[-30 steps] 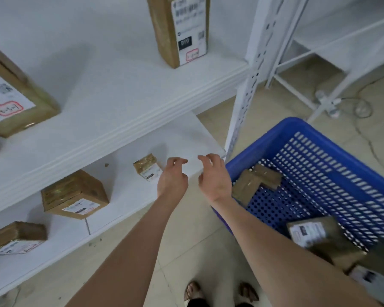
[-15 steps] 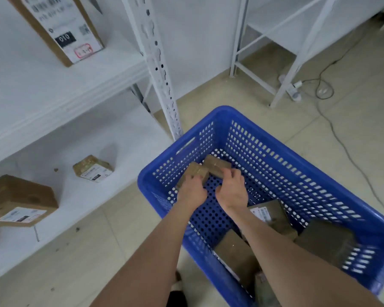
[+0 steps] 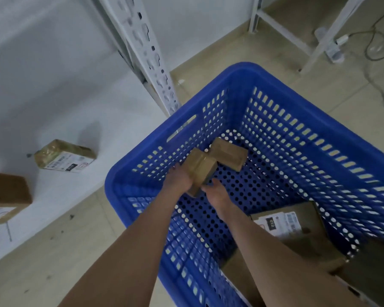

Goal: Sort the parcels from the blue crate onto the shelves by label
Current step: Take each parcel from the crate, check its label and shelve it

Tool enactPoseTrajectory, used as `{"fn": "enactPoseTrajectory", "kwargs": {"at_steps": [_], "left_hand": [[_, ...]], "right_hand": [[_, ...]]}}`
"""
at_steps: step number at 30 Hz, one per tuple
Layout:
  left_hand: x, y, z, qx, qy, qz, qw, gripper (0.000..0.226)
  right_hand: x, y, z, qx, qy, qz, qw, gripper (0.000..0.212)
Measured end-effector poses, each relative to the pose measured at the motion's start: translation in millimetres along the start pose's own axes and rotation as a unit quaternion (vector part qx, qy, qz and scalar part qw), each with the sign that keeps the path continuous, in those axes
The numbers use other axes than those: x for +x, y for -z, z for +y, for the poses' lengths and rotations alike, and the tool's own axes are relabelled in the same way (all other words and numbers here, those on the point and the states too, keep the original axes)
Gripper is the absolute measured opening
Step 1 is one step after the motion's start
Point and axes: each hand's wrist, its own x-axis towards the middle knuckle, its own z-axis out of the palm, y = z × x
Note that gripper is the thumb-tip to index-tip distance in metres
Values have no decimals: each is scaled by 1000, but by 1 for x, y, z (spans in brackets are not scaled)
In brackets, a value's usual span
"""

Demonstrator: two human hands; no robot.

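Newly lifted, parcel [image 3: 201, 168] lies between left hand [image 3: 179, 182] and right hand [image 3: 218, 193].

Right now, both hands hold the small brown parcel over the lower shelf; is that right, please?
No: the left hand and right hand hold the small brown parcel inside the blue crate, not over the lower shelf; the head view shows it.

Soft even light, faint shadows (upright blurred), wide-angle edge bending

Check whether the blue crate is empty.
Not empty: blue crate holds a loose box, a labelled parcel, a gripped box in the left hand.
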Motion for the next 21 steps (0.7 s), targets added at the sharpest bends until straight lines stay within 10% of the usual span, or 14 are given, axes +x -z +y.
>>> {"fn": "enactPoseTrajectory", "kwargs": {"at_steps": [12, 21], "left_hand": [[-51, 4, 24, -198, -94, 0, 976, 30], [-193, 53, 74, -202, -181, 75, 960, 37]], "right_hand": [[-17, 22, 16, 210, -63, -5, 976, 51], [-155, 58, -28, 261, -5, -11, 965, 98]]}}
